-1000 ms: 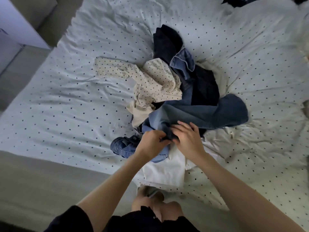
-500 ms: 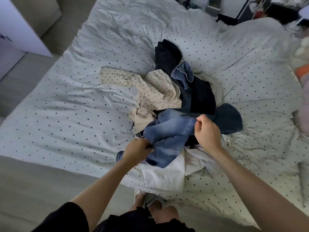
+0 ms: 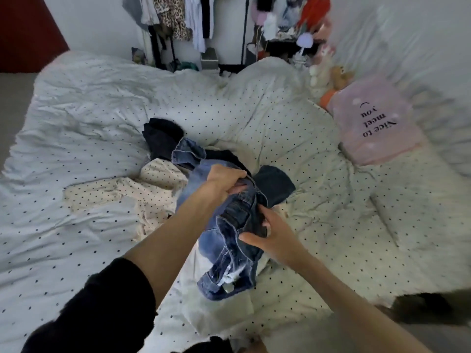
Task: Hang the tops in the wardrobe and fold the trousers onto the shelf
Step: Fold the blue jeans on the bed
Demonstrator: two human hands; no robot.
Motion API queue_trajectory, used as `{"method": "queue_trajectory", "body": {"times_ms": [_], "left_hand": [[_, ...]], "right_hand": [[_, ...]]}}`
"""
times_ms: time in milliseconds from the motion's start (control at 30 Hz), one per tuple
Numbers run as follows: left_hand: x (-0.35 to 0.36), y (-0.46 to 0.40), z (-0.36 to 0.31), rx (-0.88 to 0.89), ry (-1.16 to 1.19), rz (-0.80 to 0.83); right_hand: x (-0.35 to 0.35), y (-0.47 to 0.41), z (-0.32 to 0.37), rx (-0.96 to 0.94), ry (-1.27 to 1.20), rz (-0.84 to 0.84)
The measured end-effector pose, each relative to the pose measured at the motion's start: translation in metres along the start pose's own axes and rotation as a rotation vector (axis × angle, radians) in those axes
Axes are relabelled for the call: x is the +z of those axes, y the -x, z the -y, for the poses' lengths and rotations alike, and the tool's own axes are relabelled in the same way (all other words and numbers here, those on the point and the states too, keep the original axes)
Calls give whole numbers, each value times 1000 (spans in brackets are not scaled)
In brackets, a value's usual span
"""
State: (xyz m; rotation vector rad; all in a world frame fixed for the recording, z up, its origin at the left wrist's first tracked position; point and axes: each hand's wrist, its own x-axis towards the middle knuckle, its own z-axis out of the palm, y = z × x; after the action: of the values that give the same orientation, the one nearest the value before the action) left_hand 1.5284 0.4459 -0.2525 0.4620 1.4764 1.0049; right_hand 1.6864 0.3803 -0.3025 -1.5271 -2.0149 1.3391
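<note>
Both hands, left hand (image 3: 224, 184) and right hand (image 3: 270, 233), grip the bunched jeans (image 3: 234, 240) (waistband hanging low); finding the waistband corners first should ease folding.

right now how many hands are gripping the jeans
2. The left hand grips the jeans at their upper part, over the pile; the right hand grips them lower, on the right side. Part of each grip is hidden in the denim.

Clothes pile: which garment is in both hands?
The blue jeans: left hand and right hand both grip the denim, raised off the pile. The cream dotted top and dark garment lie untouched on the bed.
</note>
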Motion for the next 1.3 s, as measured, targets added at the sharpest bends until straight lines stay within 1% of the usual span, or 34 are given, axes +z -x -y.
{"method": "queue_trajectory", "body": {"times_ms": [67, 200, 267, 300, 333, 400, 500, 567, 667, 733, 767, 800, 833, 900, 1000, 1033, 1100, 1167, 1300], "left_hand": [[30, 3, -11, 26, -24, 62], [78, 12, -23, 91, -54, 186], [92, 12, -22, 114, -67, 222], [97, 9, -19, 137, -112, 231], [100, 6, -14, 176, -209, 225], [109, 3, 2, 251, -439, 240], [135, -5, 36, 324, -597, 341], [153, -14, 55, 406, -825, 330], [178, -24, 74, 567, -1252, 207], [209, -25, 84, 683, -1447, 150], [225, -26, 87, 726, -1505, 121], [232, -26, 91, 761, -1545, 100], [255, -30, 91, 781, -1573, 84], [279, -33, 94, 761, -1610, 108], [308, -49, 103, 697, -1624, 202], [318, -56, 105, 668, -1634, 254], [332, -71, 114, 627, -1637, 349], [357, -92, 125, 626, -1635, 423], [410, -115, 143, 612, -1568, 482]], "right_hand": [[-9, 11, -2, 17, -12, -112], [-38, 18, -8, 84, 82, -481], [-67, 16, -17, 132, 2, -577], [-84, 14, -24, 165, -56, -574], [-102, 12, -30, 198, -68, -560], [-137, 9, -42, 242, 19, -520], [-182, 4, -60, 245, 191, -449], [-210, 2, -73, 221, 217, -405], [-252, -4, -99, 187, 87, -371], [-286, -4, -122, 197, -66, -350], [-302, -3, -131, 208, -157, -326], [-309, -1, -136, 220, -244, -296], [-331, 0, -147, 236, -301, -255], [-352, 4, -165, 272, -299, -162], [-380, 4, -191, 304, -330, -95], [-389, 2, -200, 318, -353, -103], [-403, -3, -216, 322, -369, -171], [-420, -13, -238, 366, -386, -305], [-461, -30, -281, 429, -326, -461]]}}
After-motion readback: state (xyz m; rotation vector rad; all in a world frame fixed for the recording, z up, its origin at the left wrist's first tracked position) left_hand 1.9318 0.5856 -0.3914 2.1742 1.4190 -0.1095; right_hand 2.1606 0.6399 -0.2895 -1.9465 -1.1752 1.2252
